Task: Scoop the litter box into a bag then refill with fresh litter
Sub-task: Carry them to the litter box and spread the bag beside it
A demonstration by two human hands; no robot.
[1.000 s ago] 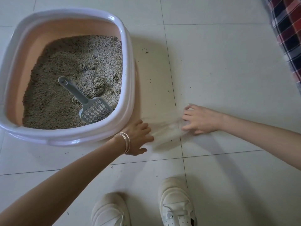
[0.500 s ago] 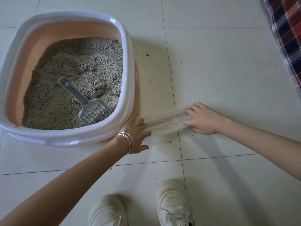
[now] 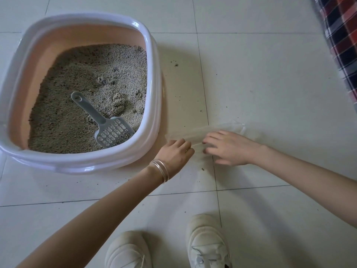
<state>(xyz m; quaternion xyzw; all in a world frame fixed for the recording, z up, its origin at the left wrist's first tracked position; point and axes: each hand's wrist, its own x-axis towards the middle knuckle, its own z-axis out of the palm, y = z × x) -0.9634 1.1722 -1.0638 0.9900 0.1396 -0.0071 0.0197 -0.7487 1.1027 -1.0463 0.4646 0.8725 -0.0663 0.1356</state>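
A pink litter box with a white rim sits on the tiled floor at the left, filled with grey litter. A grey slotted scoop lies in the litter near the front right corner. A thin clear plastic bag lies flat on the floor just right of the box. My left hand, with bracelets on the wrist, pinches the bag's left part. My right hand grips the bag close beside it, fingers curled on the plastic.
My two white shoes stand at the bottom middle. Plaid fabric hangs at the upper right edge. Scattered litter crumbs dot the tiles around the box.
My right hand has moved left along the bag until it sits next to my left hand. The bag is bunched less widely between them. The box and scoop stay put.
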